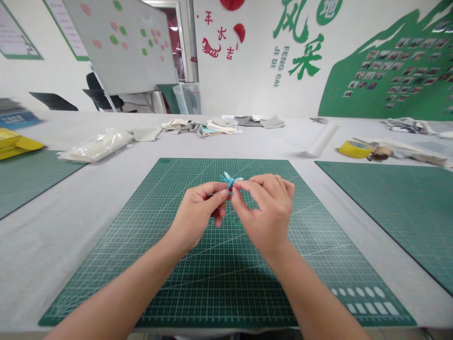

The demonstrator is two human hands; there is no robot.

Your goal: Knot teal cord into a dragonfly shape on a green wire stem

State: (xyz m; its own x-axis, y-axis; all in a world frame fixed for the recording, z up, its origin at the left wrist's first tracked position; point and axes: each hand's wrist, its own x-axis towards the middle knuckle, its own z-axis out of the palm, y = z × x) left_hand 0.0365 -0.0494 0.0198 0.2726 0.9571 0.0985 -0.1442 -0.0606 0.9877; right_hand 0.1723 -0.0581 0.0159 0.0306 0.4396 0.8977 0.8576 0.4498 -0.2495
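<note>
Between my two hands is a small turquoise-blue piece (pixel 230 180) with whitish, shiny strips and thin fringe-like ends; its exact kind is too small to make out. My left hand (pixel 203 208) pinches it from the left with thumb and forefinger, the other fingers curled below. On the other side my right hand (pixel 267 203) pinches its right end between thumb and forefinger. Both hands are raised over the far half of a green cutting mat (pixel 184 283) with a white grid. My fingertips hide the lower part of the piece.
More cutting mats lie left (pixel 31 174) and right (pixel 396 203). Along the table's far side are a plastic-wrapped bundle (pixel 101 145), fabric scraps (pixel 222 125), a clear roll (pixel 322 139) and yellow tape (pixel 356 148). A yellow packet (pixel 17 144) sits at far left.
</note>
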